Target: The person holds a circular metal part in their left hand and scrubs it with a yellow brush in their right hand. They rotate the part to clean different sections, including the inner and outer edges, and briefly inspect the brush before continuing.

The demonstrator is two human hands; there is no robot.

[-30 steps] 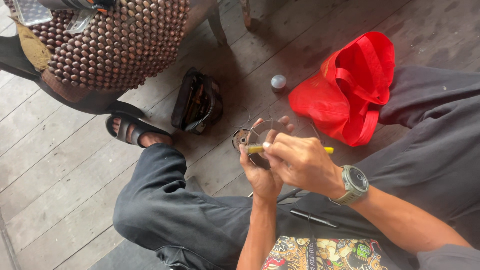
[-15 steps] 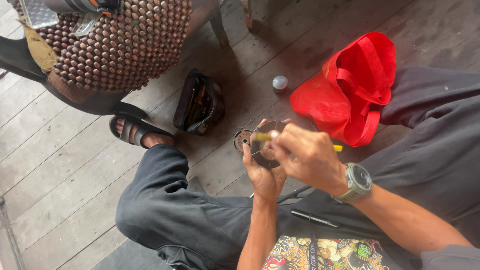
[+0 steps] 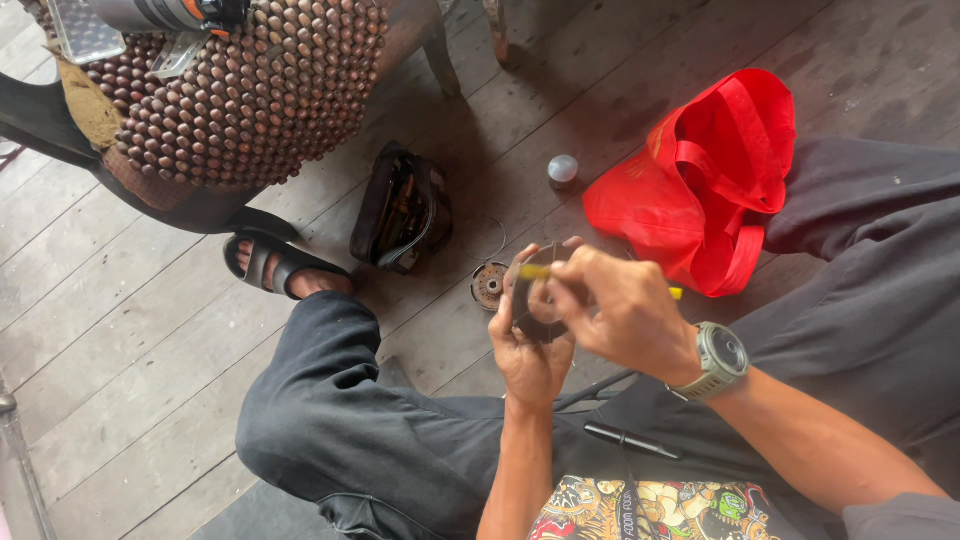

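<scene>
- The left hand point(image 3: 528, 352) is cupping a small dark part point(image 3: 533, 300) at frame centre, steadying it.
- The right hand point(image 3: 625, 315) is pinching a yellow-handled tool point(image 3: 540, 272) against that part.
- A red bag point(image 3: 705, 185) is lying on the floor, upper right.

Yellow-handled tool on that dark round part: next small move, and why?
Probably keep the left hand steady and work the yellow-handled tool gently. The right hand pinches it against the dark round part that the left hand cups; the contact point is hidden.
</scene>
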